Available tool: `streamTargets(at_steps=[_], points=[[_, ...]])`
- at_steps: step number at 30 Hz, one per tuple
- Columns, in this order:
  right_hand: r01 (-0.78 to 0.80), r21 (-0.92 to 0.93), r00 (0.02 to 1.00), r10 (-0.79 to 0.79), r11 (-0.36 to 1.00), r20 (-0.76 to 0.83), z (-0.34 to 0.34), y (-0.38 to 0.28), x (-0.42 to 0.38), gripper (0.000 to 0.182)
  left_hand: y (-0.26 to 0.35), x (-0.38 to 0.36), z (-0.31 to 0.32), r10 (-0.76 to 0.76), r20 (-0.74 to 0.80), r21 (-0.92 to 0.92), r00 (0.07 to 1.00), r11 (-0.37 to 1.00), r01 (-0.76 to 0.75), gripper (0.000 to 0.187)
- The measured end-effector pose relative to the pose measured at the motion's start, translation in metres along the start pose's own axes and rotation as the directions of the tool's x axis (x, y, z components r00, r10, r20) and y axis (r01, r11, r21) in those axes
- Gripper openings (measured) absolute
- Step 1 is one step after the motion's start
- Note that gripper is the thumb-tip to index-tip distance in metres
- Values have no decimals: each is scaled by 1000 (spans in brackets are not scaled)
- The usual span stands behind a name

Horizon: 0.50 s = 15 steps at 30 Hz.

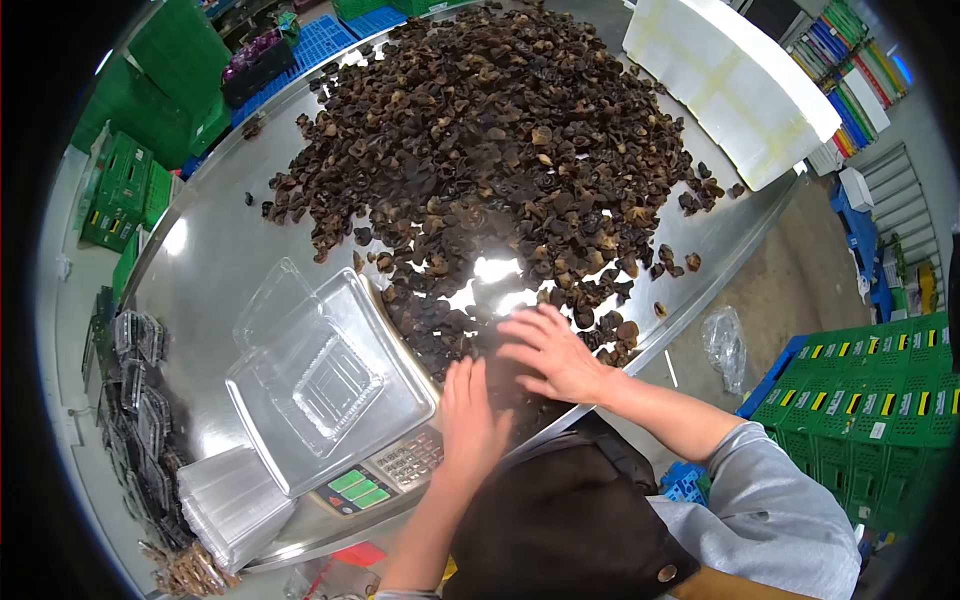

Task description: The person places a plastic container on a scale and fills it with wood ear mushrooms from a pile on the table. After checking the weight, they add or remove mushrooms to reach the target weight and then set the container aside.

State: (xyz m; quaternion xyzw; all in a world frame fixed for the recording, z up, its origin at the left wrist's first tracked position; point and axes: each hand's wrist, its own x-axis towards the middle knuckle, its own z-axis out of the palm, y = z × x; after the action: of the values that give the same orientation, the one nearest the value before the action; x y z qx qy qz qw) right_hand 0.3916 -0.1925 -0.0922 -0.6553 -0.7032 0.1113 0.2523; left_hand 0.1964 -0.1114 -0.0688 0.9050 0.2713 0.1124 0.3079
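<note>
A large heap of dark brown, curled pieces that look like wood ear mushrooms (500, 150) spreads over a steel table (215, 240). At the heap's near edge, my right hand (560, 358) has its fingers spread over loose pieces. Just left of it, my left hand (472, 420) is slightly blurred, its fingers stretched out beside the same pieces. Neither hand visibly grips anything. To the left of my hands is a scale (365, 485) with a keypad and green displays. A clear hinged plastic tray (340, 395) lies lid-open on its metal pan (270, 440).
Nested clear trays (235, 505) stand at the table's near left, beside packed containers (140, 400). A white foam box (730, 90) sits at the far right edge. Green crates (860, 400) are stacked on the right, with more crates (120, 190) at left.
</note>
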Motion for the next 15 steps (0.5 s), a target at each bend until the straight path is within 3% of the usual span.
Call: streamTargets(at_steps=[1, 2, 4, 6, 9, 10, 12, 13, 15], points=[[-96, -20, 994, 97, 995, 41, -10, 1, 0, 63, 1, 9, 6, -58, 5, 121, 998, 991, 57, 90], [-187, -44, 979, 190, 981, 79, -17, 4, 1, 71, -1, 19, 11, -63, 4, 121, 998, 991, 62, 90], [-291, -6, 939, 287, 957, 188, -11, 19, 3, 93, -7, 39, 21, -307, 206, 183, 929, 945, 271, 103], [-285, 10, 932, 274, 959, 237, 3, 20, 11, 93, -15, 49, 37, -327, 210, 193, 921, 938, 288, 104], [-320, 121, 940, 298, 940, 165, 28, 20, 26, 83, -30, 56, 61, -234, -86, -91, 968, 970, 227, 91], [-313, 123, 942, 291, 942, 165, 31, 21, 27, 83, -31, 58, 61, -238, -92, -88, 967, 969, 230, 91], [-267, 377, 962, 267, 887, 52, 37, 23, 29, 74, -33, 61, 59, -300, -141, -419, 943, 882, 217, 81], [-275, 393, 959, 278, 877, 51, 29, 18, 30, 70, -22, 62, 49, -332, -148, -498, 932, 839, 219, 73], [-265, 382, 962, 270, 885, 41, 5, 3, 37, 69, -7, 60, 30, -309, -205, -514, 929, 841, 166, 71]])
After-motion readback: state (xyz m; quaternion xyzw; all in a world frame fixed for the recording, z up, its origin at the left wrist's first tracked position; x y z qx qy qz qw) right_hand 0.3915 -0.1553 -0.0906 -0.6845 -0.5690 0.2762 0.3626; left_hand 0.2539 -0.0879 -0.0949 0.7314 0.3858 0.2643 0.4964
